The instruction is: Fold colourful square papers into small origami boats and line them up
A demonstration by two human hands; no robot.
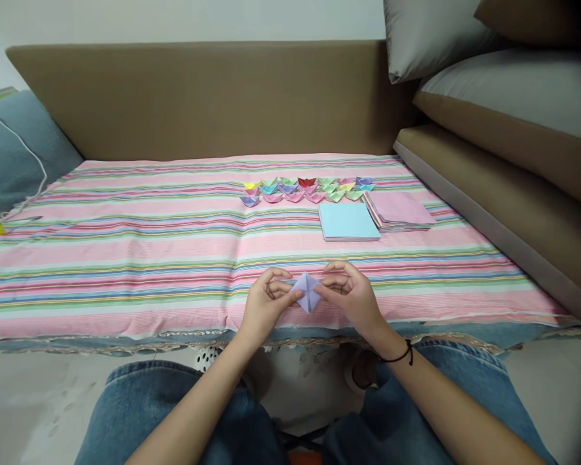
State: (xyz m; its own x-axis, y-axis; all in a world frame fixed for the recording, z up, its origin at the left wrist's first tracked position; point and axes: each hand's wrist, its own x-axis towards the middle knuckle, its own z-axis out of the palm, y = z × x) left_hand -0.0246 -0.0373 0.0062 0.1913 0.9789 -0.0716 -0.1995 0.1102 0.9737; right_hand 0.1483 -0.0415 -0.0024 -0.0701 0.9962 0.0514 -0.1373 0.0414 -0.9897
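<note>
- From where I stand, the lavender folded paper diamond (pixel 306 292) is up between the two hands, above the near edge of the pink striped cloth (pixel 101 258).
- The left hand (pixel 266 300) pinches its left corner, thumb on the face towards the body, the other fingers curled around and behind.
- The right hand (pixel 351 298) pinches the right corner in much the same way, its wrist ringed by a black cord bracelet (pixel 409 354). Neither hand is nearer; the paper sits evenly between them, touched by both.
- One tip of the diamond points away, towards the origami boats (pixel 306 183); the opposite tip points back between the denim-covered knees (pixel 145 394).
- I'd call it roughly as long as wide, with no clear long axis; the side corners are partly under the thumbs. A dark slit runs from near the centre to the closer tip, along the line between near and far.
- Beyond the right hand lie a light blue paper stack (pixel 349 221) and, just beside it, a pink-topped paper stack (pixel 401 208).
</note>
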